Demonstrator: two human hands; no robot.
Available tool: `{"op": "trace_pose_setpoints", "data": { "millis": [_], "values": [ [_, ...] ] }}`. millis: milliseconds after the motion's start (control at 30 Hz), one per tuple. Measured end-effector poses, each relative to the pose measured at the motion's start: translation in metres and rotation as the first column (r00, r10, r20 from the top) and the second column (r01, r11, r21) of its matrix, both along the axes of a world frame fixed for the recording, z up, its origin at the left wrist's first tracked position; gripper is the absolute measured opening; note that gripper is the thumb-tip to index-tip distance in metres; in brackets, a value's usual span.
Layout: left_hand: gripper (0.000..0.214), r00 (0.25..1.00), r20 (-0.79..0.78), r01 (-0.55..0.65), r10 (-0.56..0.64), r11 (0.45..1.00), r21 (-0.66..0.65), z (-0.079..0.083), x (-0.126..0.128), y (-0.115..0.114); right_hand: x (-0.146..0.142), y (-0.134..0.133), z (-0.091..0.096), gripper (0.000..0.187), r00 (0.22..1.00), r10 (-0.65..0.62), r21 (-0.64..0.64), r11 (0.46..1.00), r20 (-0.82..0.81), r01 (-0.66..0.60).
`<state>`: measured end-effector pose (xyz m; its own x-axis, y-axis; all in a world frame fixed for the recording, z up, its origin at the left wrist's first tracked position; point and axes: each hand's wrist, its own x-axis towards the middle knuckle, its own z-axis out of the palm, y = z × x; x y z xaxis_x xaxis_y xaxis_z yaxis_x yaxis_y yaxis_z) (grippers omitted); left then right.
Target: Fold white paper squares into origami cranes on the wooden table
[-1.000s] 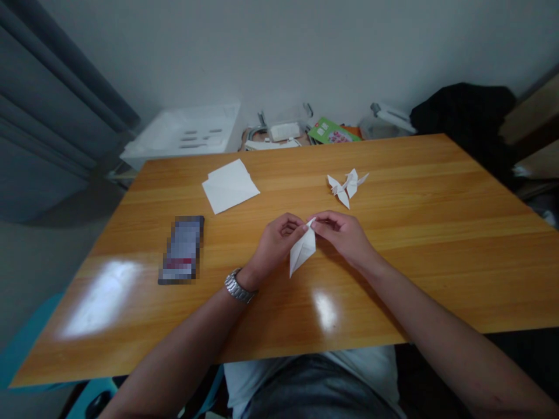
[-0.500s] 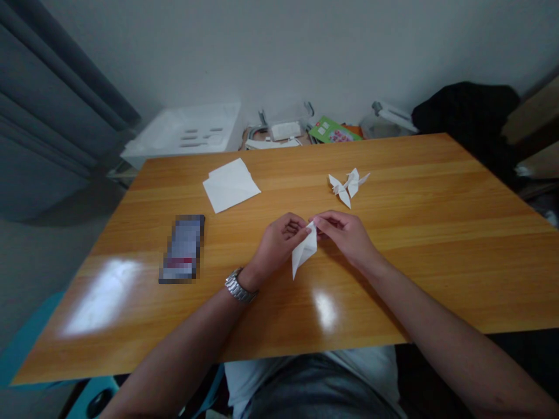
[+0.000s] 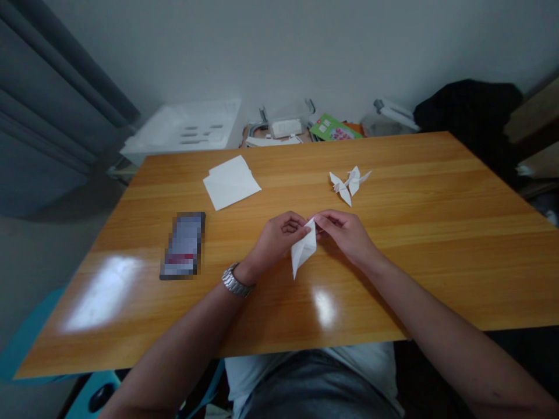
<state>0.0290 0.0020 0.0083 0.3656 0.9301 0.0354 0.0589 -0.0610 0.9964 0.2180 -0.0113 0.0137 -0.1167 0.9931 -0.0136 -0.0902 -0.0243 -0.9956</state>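
Note:
A folded piece of white paper (image 3: 304, 249), narrow and pointed at its lower end, is held above the middle of the wooden table (image 3: 419, 244). My left hand (image 3: 282, 235) grips its left side, thumb lying across the front near the top. At the upper tip, my right hand (image 3: 343, 230) pinches the paper between thumb and fingers; the fingertips behind it are partly hidden. Beyond my right hand lie white folded paper birds (image 3: 349, 185), close together. White paper sheets (image 3: 232, 183) lie stacked unevenly at the back left.
A phone with a blurred screen (image 3: 183, 245) lies on the table's left side. Behind the far edge stand a white plastic tray (image 3: 183, 128), a green booklet (image 3: 334, 129) and a dark cloth heap (image 3: 467, 110). A blue chair (image 3: 30, 343) is at the lower left.
Both hands keep their hold on the folded paper and have barely shifted. The left wrist has moved very slightly left. The whole view has tilted a little.

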Motion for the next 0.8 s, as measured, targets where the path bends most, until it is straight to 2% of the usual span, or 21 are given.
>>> {"op": "trace_pose_setpoints", "data": {
  "millis": [267,533,800],
  "values": [
    [0.033,1.000,0.014,-0.001,0.001,1.000,0.008,-0.0029,0.0009,0.0015,0.0013,-0.0001,0.0015,0.026,1.000,-0.012,0.019,1.000,-0.006,0.012],
    [0.025,0.999,-0.013,0.030,-0.029,0.998,0.052,-0.0017,0.0011,-0.0016,-0.0008,-0.0015,0.0056,0.027,0.999,-0.046,-0.023,0.999,-0.019,0.045],
    [0.018,0.996,-0.086,0.051,-0.036,0.982,0.184,0.0011,0.0007,-0.0049,0.0001,0.0001,0.0026,0.028,0.998,-0.067,-0.034,0.997,-0.004,0.067]
  ]
}}
